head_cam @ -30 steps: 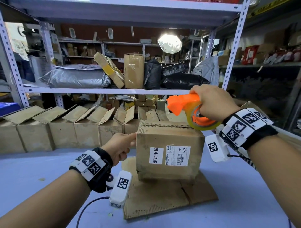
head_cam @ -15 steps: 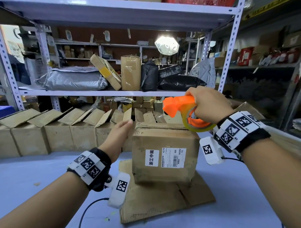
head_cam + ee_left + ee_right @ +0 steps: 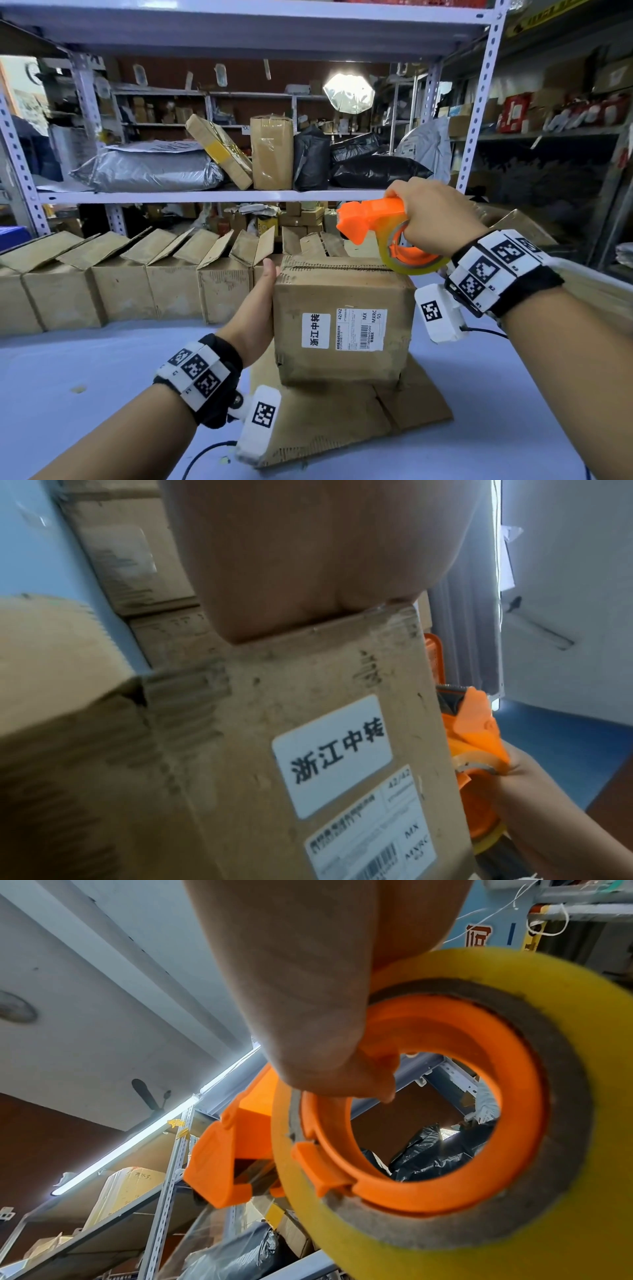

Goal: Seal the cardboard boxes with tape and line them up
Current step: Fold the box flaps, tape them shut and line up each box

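The metal shelving (image 3: 212,196) is cut off at both edges, its parcels dim and hard to read. A row of open boxes (image 3: 123,287) lines the table (image 3: 68,363) behind. The closed cardboard box (image 3: 342,322), creased and labelled, stands on flattened cardboard (image 3: 404,411) at the table's middle. The left hand (image 3: 255,308) presses flat on its left side, fingers hidden. The right hand (image 3: 435,214) has its grip curled round the orange tape dispenser (image 3: 371,216), above the box's top right edge.
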`<state>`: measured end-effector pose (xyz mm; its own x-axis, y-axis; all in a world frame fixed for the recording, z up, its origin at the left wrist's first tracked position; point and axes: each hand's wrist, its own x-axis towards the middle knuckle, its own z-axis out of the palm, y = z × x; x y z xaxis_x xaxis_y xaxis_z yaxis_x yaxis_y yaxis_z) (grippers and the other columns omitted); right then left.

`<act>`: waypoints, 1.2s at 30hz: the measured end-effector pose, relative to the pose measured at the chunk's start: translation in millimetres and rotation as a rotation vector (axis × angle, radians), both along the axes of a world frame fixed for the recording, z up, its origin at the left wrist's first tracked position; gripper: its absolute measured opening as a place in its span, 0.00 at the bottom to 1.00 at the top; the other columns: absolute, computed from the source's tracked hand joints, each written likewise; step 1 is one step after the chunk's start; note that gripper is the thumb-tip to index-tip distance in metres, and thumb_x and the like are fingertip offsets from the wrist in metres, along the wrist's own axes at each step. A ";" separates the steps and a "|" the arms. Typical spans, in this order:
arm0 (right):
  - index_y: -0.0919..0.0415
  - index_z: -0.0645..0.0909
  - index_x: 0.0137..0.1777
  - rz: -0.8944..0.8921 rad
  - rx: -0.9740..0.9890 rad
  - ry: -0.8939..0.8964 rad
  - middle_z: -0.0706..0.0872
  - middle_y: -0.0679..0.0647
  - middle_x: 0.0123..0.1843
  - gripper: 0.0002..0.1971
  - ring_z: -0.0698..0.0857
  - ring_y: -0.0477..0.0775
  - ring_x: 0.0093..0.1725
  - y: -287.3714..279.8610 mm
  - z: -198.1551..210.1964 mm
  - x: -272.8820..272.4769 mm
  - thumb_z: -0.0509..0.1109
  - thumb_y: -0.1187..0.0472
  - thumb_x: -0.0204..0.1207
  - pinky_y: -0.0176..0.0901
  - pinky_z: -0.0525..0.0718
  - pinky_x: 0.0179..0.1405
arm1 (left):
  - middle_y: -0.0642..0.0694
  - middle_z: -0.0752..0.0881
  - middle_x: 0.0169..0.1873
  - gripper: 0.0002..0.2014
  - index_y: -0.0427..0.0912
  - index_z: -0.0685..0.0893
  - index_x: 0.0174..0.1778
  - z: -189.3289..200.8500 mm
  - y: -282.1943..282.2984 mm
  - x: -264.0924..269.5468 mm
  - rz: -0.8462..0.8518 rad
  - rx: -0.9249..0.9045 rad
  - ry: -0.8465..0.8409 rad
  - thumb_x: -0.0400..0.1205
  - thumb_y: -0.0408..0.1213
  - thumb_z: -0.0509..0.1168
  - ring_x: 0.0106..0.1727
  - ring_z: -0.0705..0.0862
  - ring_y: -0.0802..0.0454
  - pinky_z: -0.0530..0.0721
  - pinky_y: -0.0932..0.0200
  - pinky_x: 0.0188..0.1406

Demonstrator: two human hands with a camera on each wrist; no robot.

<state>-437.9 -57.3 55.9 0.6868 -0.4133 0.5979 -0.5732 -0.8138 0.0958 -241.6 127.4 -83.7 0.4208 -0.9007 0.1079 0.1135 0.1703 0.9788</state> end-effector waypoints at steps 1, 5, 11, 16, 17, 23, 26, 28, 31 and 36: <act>0.47 0.77 0.65 0.000 -0.001 0.000 0.81 0.54 0.53 0.24 0.80 0.62 0.54 -0.2 -0.1 -0.1 0.68 0.65 0.69 0.49 0.72 0.43 | 0.48 0.85 0.71 0.36 0.53 0.78 0.78 0.8 0.8 2.2 -0.012 0.016 -0.017 0.85 0.70 0.43 0.72 0.83 0.50 0.72 0.45 0.79; 0.47 0.77 0.65 0.002 -0.013 0.004 0.81 0.53 0.53 0.24 0.80 0.61 0.53 -1.6 -0.4 0.2 0.68 0.65 0.70 0.48 0.72 0.42 | 0.51 0.78 0.79 0.48 0.53 0.70 0.84 23.1 2.5 12.5 0.052 0.106 -0.274 0.74 0.81 0.50 0.79 0.76 0.51 0.65 0.42 0.84; 0.46 0.76 0.65 0.006 -0.016 0.003 0.81 0.53 0.53 0.24 0.81 0.61 0.54 -4.0 -1.0 1.9 0.69 0.64 0.69 0.49 0.73 0.43 | 0.64 0.48 0.85 0.69 0.59 0.43 0.89 82.3 -15.3 4.5 -0.024 0.363 -1.032 0.56 0.88 0.60 0.83 0.56 0.62 0.57 0.58 0.78; 0.46 0.75 0.66 -0.009 -0.055 0.018 0.81 0.53 0.54 0.24 0.80 0.61 0.55 -1.4 -1.0 -0.9 0.69 0.63 0.70 0.49 0.71 0.42 | 0.49 0.66 0.85 0.67 0.51 0.42 0.90 93.7 -40.0 -6.6 -0.136 0.604 -1.298 0.61 0.77 0.67 0.79 0.71 0.48 0.70 0.55 0.75; 0.46 0.75 0.67 -0.014 -0.073 0.024 0.81 0.53 0.55 0.24 0.80 0.61 0.55 0.3 -0.9 -1.0 0.69 0.63 0.71 0.49 0.71 0.42 | 0.49 0.69 0.83 0.67 0.50 0.43 0.89 93.6 -42.6 -6.3 -0.157 0.612 -1.317 0.61 0.76 0.69 0.75 0.75 0.48 0.73 0.56 0.71; 0.51 0.75 0.66 -0.059 -0.255 0.125 0.80 0.56 0.55 0.21 0.81 0.64 0.56 15.3 -0.5 6.8 0.66 0.65 0.72 0.54 0.74 0.47 | 0.48 0.76 0.74 0.52 0.49 0.64 0.76 81.5 -46.6 -3.6 -0.099 0.609 -1.590 0.65 0.80 0.67 0.64 0.73 0.51 0.70 0.53 0.65; 0.53 0.75 0.67 -0.086 -0.297 0.179 0.80 0.56 0.53 0.22 0.82 0.65 0.54 18.1 2.5 9.0 0.65 0.67 0.73 0.53 0.68 0.43 | 0.47 0.73 0.77 0.61 0.49 0.63 0.79 78.5 -47.8 -3.2 -0.090 0.634 -1.654 0.57 0.86 0.60 0.75 0.71 0.46 0.68 0.47 0.77; 0.52 0.75 0.68 -0.090 -0.311 0.212 0.80 0.56 0.53 0.22 0.82 0.65 0.54 17.6 5.7 9.5 0.64 0.68 0.74 0.52 0.68 0.41 | 0.47 0.72 0.77 0.64 0.49 0.62 0.80 78.6 -48.4 -3.8 -0.086 0.652 -1.669 0.53 0.88 0.56 0.77 0.69 0.45 0.68 0.45 0.79; 0.50 0.75 0.70 -0.094 -0.328 0.290 0.80 0.56 0.55 0.23 0.82 0.64 0.55 17.1 10.0 8.6 0.63 0.69 0.77 0.52 0.67 0.41 | 0.48 0.72 0.74 0.61 0.49 0.64 0.80 77.6 -48.5 -3.3 -0.067 0.659 -1.683 0.57 0.86 0.59 0.74 0.70 0.45 0.69 0.46 0.77; 0.51 0.74 0.68 -0.087 -0.403 0.383 0.79 0.56 0.53 0.22 0.82 0.63 0.52 17.9 11.4 2.6 0.63 0.69 0.76 0.52 0.69 0.42 | 0.50 0.74 0.67 0.53 0.48 0.66 0.78 78.6 -46.8 -5.2 -0.034 0.646 -1.657 0.65 0.80 0.66 0.64 0.71 0.51 0.70 0.50 0.72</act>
